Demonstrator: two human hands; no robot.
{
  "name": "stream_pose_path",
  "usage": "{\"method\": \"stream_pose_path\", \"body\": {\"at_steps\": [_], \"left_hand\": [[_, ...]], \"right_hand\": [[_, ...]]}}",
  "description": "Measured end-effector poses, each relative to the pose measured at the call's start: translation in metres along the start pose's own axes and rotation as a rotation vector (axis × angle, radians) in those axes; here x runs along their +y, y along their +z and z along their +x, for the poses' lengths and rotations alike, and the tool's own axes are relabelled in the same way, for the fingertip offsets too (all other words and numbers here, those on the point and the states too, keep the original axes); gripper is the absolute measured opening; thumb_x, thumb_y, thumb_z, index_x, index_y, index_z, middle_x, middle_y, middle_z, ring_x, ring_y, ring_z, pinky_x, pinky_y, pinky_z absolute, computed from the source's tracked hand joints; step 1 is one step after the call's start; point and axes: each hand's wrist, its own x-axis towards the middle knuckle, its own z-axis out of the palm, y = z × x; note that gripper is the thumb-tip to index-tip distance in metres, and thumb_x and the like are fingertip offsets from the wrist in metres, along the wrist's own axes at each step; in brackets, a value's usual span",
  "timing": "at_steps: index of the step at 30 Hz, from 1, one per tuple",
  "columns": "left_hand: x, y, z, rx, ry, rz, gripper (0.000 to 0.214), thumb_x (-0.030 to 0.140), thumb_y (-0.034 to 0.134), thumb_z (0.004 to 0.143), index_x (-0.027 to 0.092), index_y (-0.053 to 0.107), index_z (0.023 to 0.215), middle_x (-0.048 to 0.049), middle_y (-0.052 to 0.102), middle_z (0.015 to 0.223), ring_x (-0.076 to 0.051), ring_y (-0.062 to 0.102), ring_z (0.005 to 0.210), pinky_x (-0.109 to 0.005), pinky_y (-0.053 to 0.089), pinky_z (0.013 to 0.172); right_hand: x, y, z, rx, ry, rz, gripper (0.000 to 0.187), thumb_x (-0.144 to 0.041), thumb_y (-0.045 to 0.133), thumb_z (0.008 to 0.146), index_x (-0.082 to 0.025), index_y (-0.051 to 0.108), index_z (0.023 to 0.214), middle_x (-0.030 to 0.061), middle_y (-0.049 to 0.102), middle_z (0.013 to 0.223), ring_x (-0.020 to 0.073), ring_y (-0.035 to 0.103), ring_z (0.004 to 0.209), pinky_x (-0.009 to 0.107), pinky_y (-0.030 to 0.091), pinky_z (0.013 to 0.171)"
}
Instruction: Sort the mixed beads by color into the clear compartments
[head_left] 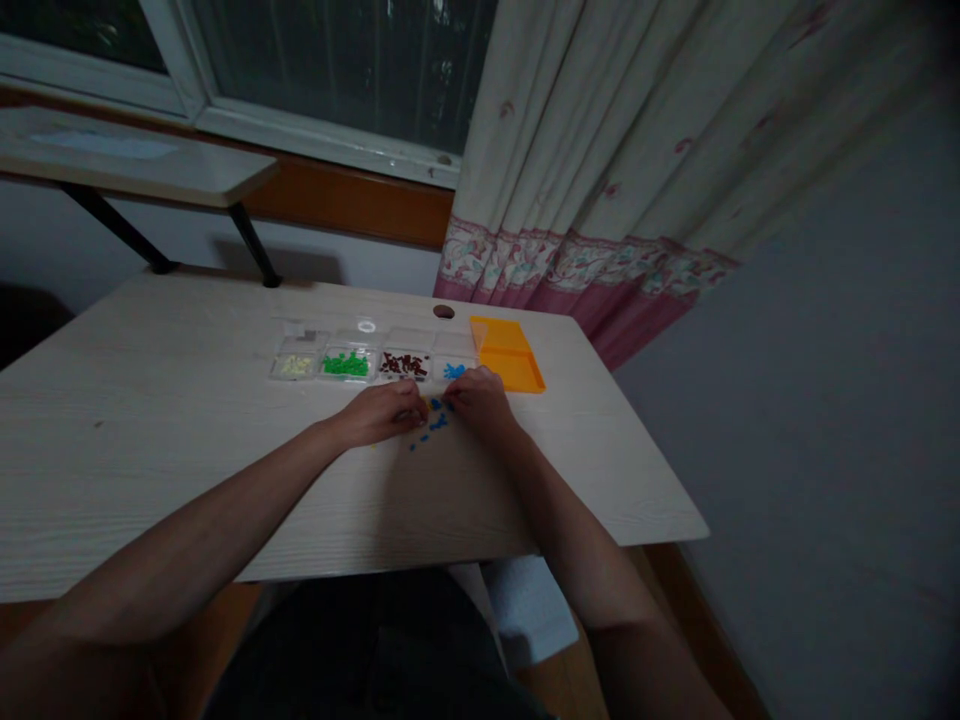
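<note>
My left hand (388,410) is low over the table, its fingers curled and fingertips drawn together beside loose blue pieces (439,423). From the other side my right hand (484,395) reaches in, fingers bent and pinched close to the same pieces. Whatever either hand grips is too small to make out. Behind the hands stands a row of clear, lidded boxes: one with pale yellow pieces (295,367), one with green pieces (346,364), one with dark brown pieces (403,364), and one with blue pieces (454,371), partly covered by my right hand.
An orange case (517,372) lies opened at the right end of the row. Behind it is a round hole (444,312) in the wooden table (187,420). A raised shelf (142,160) stands at back left. A patterned curtain (585,200) hangs behind the table's right side.
</note>
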Motion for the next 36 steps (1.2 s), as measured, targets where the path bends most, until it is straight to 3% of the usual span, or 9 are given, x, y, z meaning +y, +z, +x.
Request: {"method": "stream_pose_path", "body": {"at_steps": [8,14,17,23,28,32,36], "left_hand": [[-0.003,0.007,0.003,0.060,-0.077,0.036,0.019,0.031,0.051,0.092,0.024,0.066,0.101,-0.0032,0.058,0.097,-0.016,0.058,0.087,-0.025,0.043,0.075],[0.003,0.007,0.004,0.038,-0.138,0.092,0.017,0.030,0.051,0.091,0.022,0.063,0.099,-0.0035,0.060,0.096,-0.017,0.059,0.088,-0.026,0.044,0.073],[0.007,0.007,0.005,0.036,-0.149,0.128,0.017,0.031,0.050,0.091,0.021,0.062,0.099,-0.0040,0.060,0.096,-0.017,0.059,0.087,-0.026,0.044,0.072],[0.012,0.005,0.005,0.044,-0.117,0.176,0.018,0.031,0.049,0.093,0.020,0.063,0.095,-0.0057,0.060,0.097,-0.018,0.059,0.087,-0.027,0.045,0.073],[0.006,0.009,0.004,0.098,-0.165,0.161,0.020,0.033,0.049,0.093,0.020,0.063,0.097,-0.0051,0.060,0.097,-0.018,0.059,0.087,-0.026,0.044,0.072],[-0.002,0.013,0.007,0.251,-0.186,0.010,0.021,0.033,0.049,0.092,0.020,0.064,0.096,-0.0042,0.060,0.093,-0.016,0.057,0.084,-0.027,0.044,0.073],[-0.003,0.014,0.012,0.423,-0.237,-0.232,0.030,0.041,0.049,0.090,0.016,0.063,0.083,-0.0008,0.054,0.073,-0.013,0.049,0.067,-0.024,0.040,0.063]], "right_hand": [[0.002,0.002,0.000,0.046,0.014,0.031,0.013,-0.028,0.062,0.087,-0.024,0.074,0.085,0.0036,0.068,0.092,0.0196,0.051,0.093,0.031,0.031,0.083],[0.023,0.003,0.007,0.337,0.189,0.032,0.023,-0.038,0.057,0.091,-0.021,0.073,0.092,0.0075,0.067,0.095,0.0224,0.050,0.096,0.035,0.032,0.085],[0.032,0.006,0.009,0.397,0.247,0.059,0.025,-0.039,0.057,0.091,-0.020,0.074,0.092,0.0076,0.067,0.093,0.0226,0.049,0.093,0.035,0.032,0.085],[0.030,0.011,0.008,0.321,0.189,0.013,0.026,-0.037,0.054,0.093,-0.022,0.075,0.097,0.0067,0.068,0.095,0.0222,0.049,0.096,0.035,0.032,0.087],[0.026,0.006,0.005,0.359,0.202,0.030,0.027,-0.035,0.051,0.094,-0.021,0.074,0.100,0.0076,0.068,0.097,0.0216,0.049,0.095,0.034,0.032,0.087],[0.010,0.001,0.001,0.338,0.070,0.064,0.027,-0.037,0.052,0.095,-0.024,0.075,0.101,0.0064,0.068,0.096,0.0207,0.051,0.097,0.033,0.032,0.088],[-0.018,-0.001,-0.004,0.259,-0.104,0.085,0.030,-0.043,0.050,0.096,-0.028,0.073,0.109,0.0049,0.068,0.095,0.0198,0.052,0.096,0.033,0.032,0.087]]}}
